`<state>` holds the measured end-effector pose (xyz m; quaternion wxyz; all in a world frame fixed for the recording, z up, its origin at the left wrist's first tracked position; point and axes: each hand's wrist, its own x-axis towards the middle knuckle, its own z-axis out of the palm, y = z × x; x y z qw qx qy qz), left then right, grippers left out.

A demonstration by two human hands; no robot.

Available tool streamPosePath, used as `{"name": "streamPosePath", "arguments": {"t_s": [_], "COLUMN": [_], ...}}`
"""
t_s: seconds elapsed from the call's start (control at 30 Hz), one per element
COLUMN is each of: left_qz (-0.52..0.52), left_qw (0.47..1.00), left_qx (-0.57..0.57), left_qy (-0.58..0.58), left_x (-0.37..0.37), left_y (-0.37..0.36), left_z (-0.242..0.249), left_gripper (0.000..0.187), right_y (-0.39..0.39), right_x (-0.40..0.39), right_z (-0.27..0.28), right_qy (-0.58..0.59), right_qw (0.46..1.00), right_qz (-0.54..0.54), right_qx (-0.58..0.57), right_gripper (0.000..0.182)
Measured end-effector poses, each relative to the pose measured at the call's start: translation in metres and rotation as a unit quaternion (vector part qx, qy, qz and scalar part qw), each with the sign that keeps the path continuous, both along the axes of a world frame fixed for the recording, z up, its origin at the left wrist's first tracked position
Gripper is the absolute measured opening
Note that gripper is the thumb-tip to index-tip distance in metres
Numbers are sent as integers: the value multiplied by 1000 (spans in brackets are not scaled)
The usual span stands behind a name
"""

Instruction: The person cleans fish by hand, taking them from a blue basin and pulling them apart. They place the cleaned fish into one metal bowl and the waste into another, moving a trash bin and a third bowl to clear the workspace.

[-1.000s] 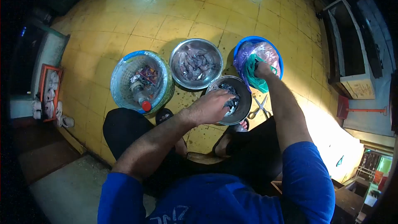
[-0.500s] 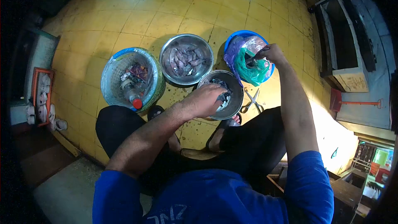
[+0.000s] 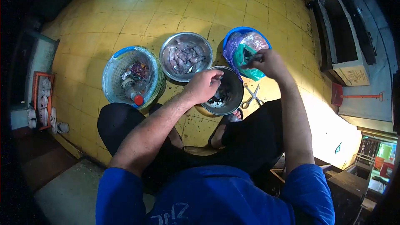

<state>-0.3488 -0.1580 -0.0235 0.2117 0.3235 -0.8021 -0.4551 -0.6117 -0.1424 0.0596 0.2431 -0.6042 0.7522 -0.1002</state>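
Observation:
My left hand (image 3: pixel 204 86), with its fingers curled, is over the left side of a dark metal pot (image 3: pixel 238 93). Anything inside that hand is hidden. Black, wet scraps and white pieces (image 3: pixel 216 101) lie in the pot. My right hand (image 3: pixel 270 64) pinches a dark, limp squid (image 3: pixel 251 63) above a green plastic bag (image 3: pixel 243 54). That bag and a purple bag (image 3: pixel 231 50) line a blue basin (image 3: pixel 240 29). Behind the pot, a steel bowl (image 3: pixel 166 41) holds several greyish-pink squid (image 3: pixel 187 58).
A lined basket (image 3: pixel 109 73) at left holds scraps and a red-capped plastic bottle (image 3: pixel 138 99). Scissors (image 3: pixel 253 97) lie open on the yellow tiled floor (image 3: pixel 233 8), right of the pot. A red dustpan (image 3: pixel 337 93) and a shoe rack (image 3: pixel 43 100) stand at the sides.
My left hand has risen out of the pot and moved slightly back and left. My right hand has drawn a little toward me, bringing the dark squid out of the green bag.

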Motion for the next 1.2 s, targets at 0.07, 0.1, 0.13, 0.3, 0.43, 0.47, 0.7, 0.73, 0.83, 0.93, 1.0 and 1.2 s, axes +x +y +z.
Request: {"name": "streamPosePath", "arguments": {"t_s": [0.07,0.1,0.13,0.3,0.43,0.47,0.7,0.73,0.83,0.93,1.0,1.2], "left_qz": [52,59,57,32,36,35,106,105,170,176,169,-8], "left_qw": [995,993,993,993,997,997,889,889,806,937,970,981], "left_qx": [90,104,103,110,54,54,431,432,518,297,170,-143], "left_qy": [7,-6,-8,-26,-45,-46,114,113,229,49,38,-135], "left_x": [-6,-10,-13,-19,-14,-13,-12,-12,-9,-2,1,2], "left_y": [2,3,5,15,11,10,2,0,-3,-11,-9,11], "left_z": [-5,-7,-9,-22,-42,-35,-35,-36,-33,-41,-38,-30], "left_gripper": [36,41,41,47,38,38,13,13,23,34,41,40], "right_y": [2,0,0,0,0,-3,-2,-2,-1,-6,-6,3], "right_x": [16,23,29,65,75,71,48,49,51,51,56,62], "right_z": [-8,-12,-25,-51,-49,-54,-82,-87,-87,-93,-88,-91], "right_qy": [3,-19,15,-1,-66,-67,-292,-248,-208,-193,-173,-148], "right_qw": [997,992,990,970,974,974,908,913,920,926,927,894], "right_qz": [74,119,130,230,198,197,269,275,276,257,240,383], "right_qx": [21,44,52,80,83,83,132,170,184,196,232,179], "right_gripper": [26,26,26,25,32,32,38,37,32,28,27,31]}}
